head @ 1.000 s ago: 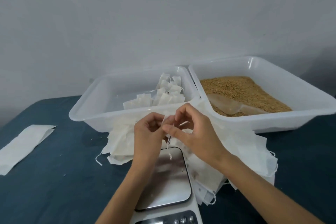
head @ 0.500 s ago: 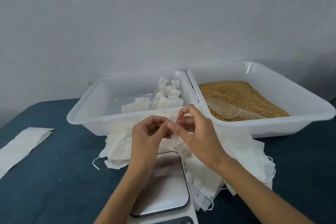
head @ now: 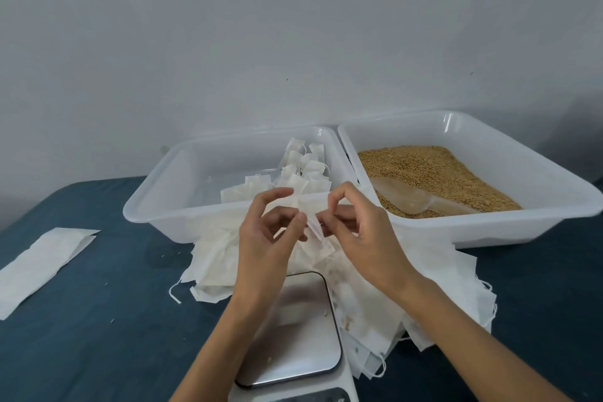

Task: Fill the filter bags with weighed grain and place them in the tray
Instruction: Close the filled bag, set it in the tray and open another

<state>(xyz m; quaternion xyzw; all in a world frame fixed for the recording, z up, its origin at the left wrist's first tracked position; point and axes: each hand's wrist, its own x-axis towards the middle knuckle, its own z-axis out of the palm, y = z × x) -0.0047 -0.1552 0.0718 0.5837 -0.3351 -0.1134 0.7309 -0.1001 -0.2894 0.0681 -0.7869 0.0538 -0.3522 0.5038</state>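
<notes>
Pinching one filter bag (head: 315, 227) between them, left hand (head: 266, 243) and right hand (head: 362, 235) meet above the scale (head: 293, 333), thumb and forefinger tips on the bag, other fingers curled loose. Both forearms come up from the bottom edge. Empty bag pile (head: 424, 300) lies under the hands; filled bags (head: 303, 173) sit in the left tray (head: 156, 206), grain (head: 434, 173) and scoop (head: 404, 197) in the right tray (head: 522, 147).

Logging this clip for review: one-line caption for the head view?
Both hands, left hand and right hand, pinch an empty filter bag above the scale, between bag tray and grain tray.
</notes>
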